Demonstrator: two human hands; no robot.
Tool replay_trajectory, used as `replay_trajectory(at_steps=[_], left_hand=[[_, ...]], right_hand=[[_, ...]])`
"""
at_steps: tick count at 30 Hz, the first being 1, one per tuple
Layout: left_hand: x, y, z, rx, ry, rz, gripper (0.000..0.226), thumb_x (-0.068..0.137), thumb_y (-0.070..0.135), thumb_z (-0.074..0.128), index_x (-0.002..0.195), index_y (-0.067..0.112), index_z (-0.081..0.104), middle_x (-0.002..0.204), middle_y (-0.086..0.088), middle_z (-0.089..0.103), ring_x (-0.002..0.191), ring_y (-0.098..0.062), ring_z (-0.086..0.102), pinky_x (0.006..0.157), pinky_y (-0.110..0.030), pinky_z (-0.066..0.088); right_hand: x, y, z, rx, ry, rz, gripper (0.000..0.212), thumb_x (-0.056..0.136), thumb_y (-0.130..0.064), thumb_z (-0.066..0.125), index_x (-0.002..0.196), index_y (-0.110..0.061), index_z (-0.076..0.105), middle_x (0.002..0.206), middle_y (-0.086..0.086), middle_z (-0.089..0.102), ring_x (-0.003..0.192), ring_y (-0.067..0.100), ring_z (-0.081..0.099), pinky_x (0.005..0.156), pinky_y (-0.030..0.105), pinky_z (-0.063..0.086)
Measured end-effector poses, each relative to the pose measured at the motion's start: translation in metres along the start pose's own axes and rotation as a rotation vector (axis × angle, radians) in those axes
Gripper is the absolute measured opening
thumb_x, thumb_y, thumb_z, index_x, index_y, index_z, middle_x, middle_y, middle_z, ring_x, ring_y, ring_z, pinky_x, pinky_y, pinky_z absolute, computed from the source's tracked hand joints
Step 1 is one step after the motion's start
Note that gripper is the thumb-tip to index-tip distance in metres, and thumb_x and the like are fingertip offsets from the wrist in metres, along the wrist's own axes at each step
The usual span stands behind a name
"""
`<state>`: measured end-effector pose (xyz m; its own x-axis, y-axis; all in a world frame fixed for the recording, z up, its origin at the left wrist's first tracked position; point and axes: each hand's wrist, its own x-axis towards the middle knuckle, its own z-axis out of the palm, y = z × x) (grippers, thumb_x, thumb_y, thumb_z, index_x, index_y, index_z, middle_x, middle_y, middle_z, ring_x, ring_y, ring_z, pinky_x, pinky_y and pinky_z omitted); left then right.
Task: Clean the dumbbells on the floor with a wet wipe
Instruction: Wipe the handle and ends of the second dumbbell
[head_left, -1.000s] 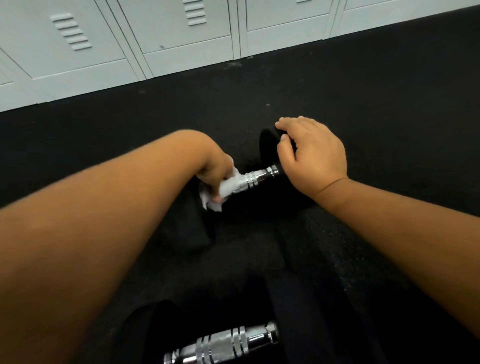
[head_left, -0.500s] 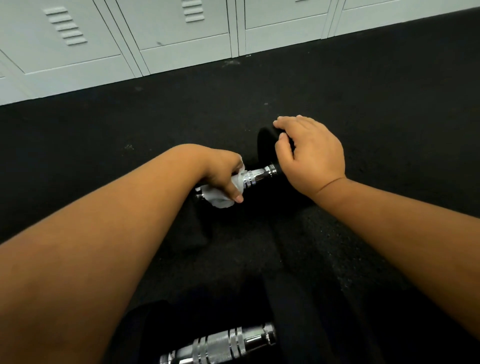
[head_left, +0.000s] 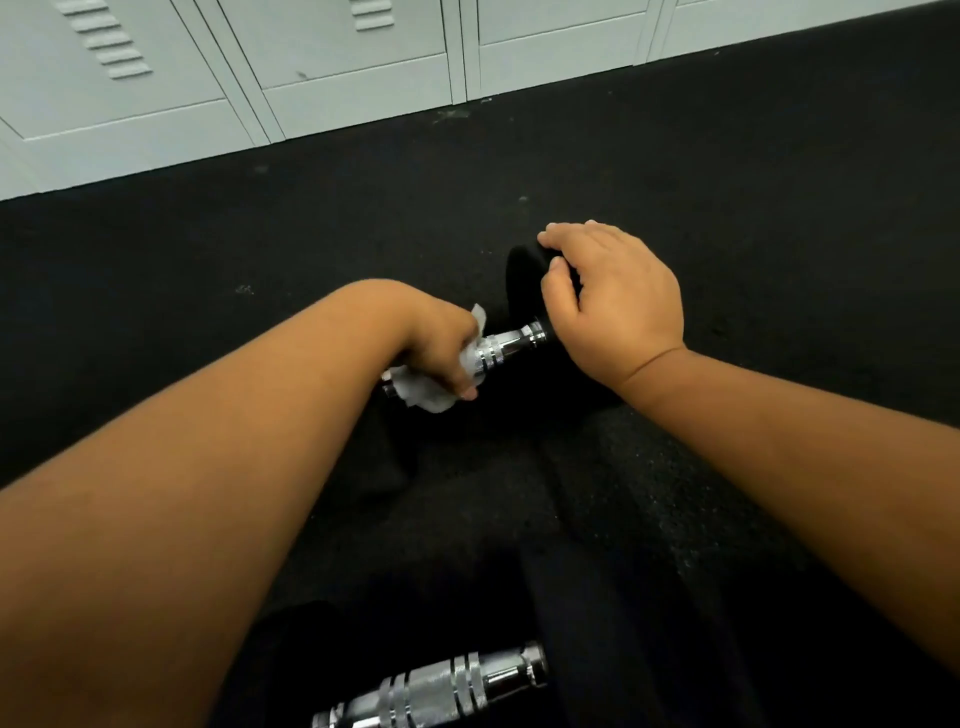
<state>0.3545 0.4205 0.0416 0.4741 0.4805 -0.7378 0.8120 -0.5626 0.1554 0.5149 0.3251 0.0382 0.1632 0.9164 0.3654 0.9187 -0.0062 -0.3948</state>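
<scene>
Since a second ago your left hand (head_left: 441, 348) has rolled over on the chrome handle (head_left: 506, 345), so the wet wipe (head_left: 426, 395) now bunches out below your thumb toward 7 o'clock, with a corner poking up above the knuckles; your right hand (head_left: 618, 306) has barely shifted. Your left hand is closed around the wet wipe and the handle together. Your right hand lies spread, palm down, fingers loosely curled over the black head (head_left: 524, 275) of the far dumbbell, pressing rather than gripping.

That dumbbell lies on the black floor (head_left: 779, 208) at frame centre, its long axis running from 8 o'clock to 2 o'clock, the far head up at the 2 o'clock end. Its near head is lost against the dark floor under your left wrist.

A second dumbbell (head_left: 447, 691) lies at 6 o'clock, roughly parallel, only its ribbed chrome handle plain. Pale grey lockers (head_left: 337, 62) line the floor at 12 o'clock, well apart. Your left forearm covers much of the floor at 8 o'clock.
</scene>
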Motion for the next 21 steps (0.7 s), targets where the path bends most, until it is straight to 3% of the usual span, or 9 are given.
replay_trajectory(at_steps=[8, 12, 14, 18, 21], left_hand=[[0.007, 0.031, 0.011, -0.268, 0.212, 0.144, 0.040, 0.086, 0.027, 0.068, 0.120, 0.014, 0.052, 0.113, -0.006, 0.061, 0.102, -0.022, 0.058, 0.090, -0.035, 0.047], [0.001, 0.028, 0.016, -0.210, 0.109, 0.102, 0.066, 0.085, 0.041, 0.066, 0.139, 0.019, 0.034, 0.129, -0.004, 0.052, 0.109, -0.022, 0.057, 0.095, -0.042, 0.048], [-0.013, 0.028, 0.011, -0.258, 0.024, 0.065, 0.065, 0.089, 0.053, 0.055, 0.142, 0.021, 0.033, 0.135, -0.007, 0.051, 0.114, -0.023, 0.056, 0.097, -0.042, 0.047], [-0.042, 0.022, -0.003, -0.638, 0.147, -0.008, 0.034, 0.088, 0.044, 0.049, 0.098, 0.022, 0.073, 0.104, -0.001, 0.069, 0.098, -0.016, 0.063, 0.091, -0.035, 0.048], [-0.037, 0.026, -0.002, -0.789, 0.362, 0.045, 0.046, 0.087, 0.035, 0.035, 0.077, 0.017, 0.076, 0.099, 0.003, 0.072, 0.099, -0.017, 0.063, 0.095, -0.035, 0.046]], right_hand=[[0.004, -0.001, 0.000, -0.005, -0.005, -0.011, 0.038, 0.095, -0.029, 0.038, 0.124, -0.021, 0.062, 0.128, -0.005, 0.063, 0.127, 0.018, 0.051, 0.106, 0.034, 0.040], [-0.002, -0.002, -0.003, -0.009, 0.041, -0.043, 0.036, 0.093, -0.024, 0.042, 0.120, -0.015, 0.065, 0.123, 0.000, 0.066, 0.120, 0.018, 0.056, 0.107, 0.027, 0.034], [-0.004, -0.002, -0.004, -0.017, 0.048, -0.047, 0.035, 0.092, -0.023, 0.043, 0.119, -0.015, 0.065, 0.122, 0.000, 0.066, 0.119, 0.019, 0.056, 0.107, 0.026, 0.033], [-0.003, -0.002, -0.004, -0.011, 0.040, -0.044, 0.036, 0.092, -0.024, 0.043, 0.119, -0.014, 0.066, 0.122, 0.001, 0.067, 0.119, 0.020, 0.057, 0.107, 0.025, 0.033], [0.000, -0.002, -0.002, -0.008, 0.021, -0.024, 0.036, 0.093, -0.024, 0.043, 0.120, -0.016, 0.065, 0.124, -0.002, 0.066, 0.123, 0.020, 0.054, 0.106, 0.027, 0.034]])
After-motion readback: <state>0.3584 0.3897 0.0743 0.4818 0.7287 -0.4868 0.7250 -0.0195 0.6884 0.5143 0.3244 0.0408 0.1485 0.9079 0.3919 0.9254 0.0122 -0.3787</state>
